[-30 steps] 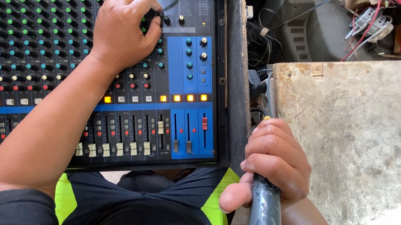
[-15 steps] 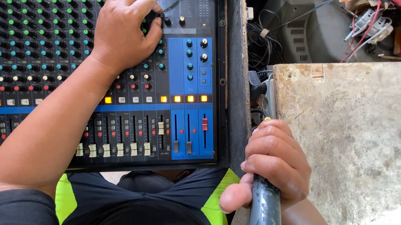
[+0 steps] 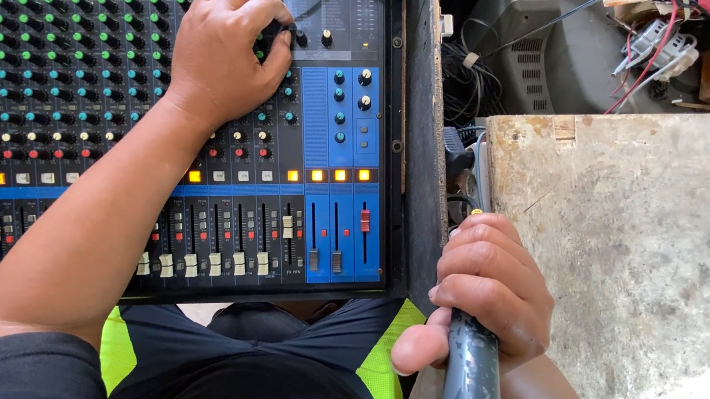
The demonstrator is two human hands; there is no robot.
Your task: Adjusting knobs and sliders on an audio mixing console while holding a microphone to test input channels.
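I am gripping a dark grey microphone handle with my right hand, fingers curling tight around it beside the worn table. Farther off, my left hand is pinching a black knob on the mixing console.

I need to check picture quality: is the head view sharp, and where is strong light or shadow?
Head view: mixer knobs and left hand are sharp; the worn board is sunlit and pale; the dark cylinder in the right hand looks slightly soft near the bottom edge.
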